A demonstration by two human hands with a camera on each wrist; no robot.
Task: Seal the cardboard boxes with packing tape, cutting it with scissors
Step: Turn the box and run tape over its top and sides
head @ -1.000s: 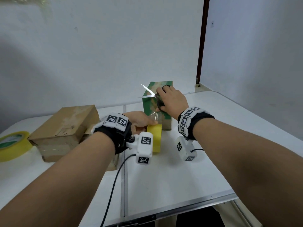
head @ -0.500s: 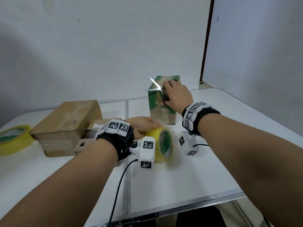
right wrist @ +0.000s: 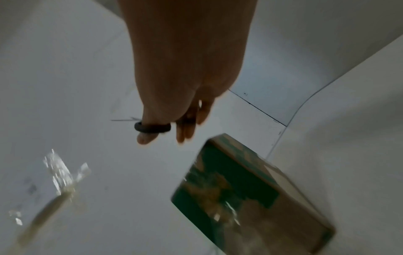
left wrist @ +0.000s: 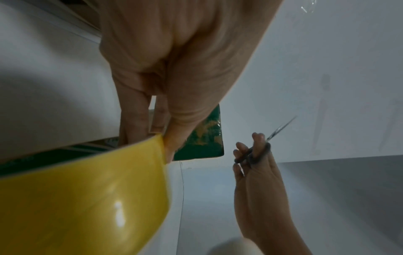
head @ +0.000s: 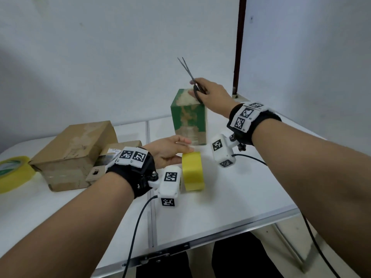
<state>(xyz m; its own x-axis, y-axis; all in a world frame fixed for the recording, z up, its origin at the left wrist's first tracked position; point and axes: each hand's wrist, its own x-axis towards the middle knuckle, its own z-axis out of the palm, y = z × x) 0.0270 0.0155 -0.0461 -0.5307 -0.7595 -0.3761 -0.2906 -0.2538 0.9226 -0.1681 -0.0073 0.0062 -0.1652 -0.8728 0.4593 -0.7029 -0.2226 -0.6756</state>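
Note:
A tall green box [head: 188, 117] stands upright at mid-table, with shiny clear tape down its front face. My right hand [head: 197, 91] hovers just above the box's top and holds dark-handled scissors [head: 187, 70], blades nearly closed and pointing up. The thumb sits through a handle ring [right wrist: 152, 128], and the green box [right wrist: 240, 189] lies below it. My left hand [head: 180, 151] grips a yellow tape roll [head: 192, 171] standing on edge on the table in front of the box. On the yellow roll [left wrist: 87, 198] the thumb lies outside and the fingers [left wrist: 135, 112] reach behind the rim.
A large brown cardboard box [head: 76, 149] and a smaller box [head: 122, 147] sit left of my left wrist. A second yellow tape roll [head: 12, 173] lies at the far left. The table's front edge [head: 220, 231] is near, and the walls stand close behind and to the right.
My right hand has risen from the box's front to above its top, and the scissor blades went from wide open to nearly closed. The left hand turned the roll edge-on.

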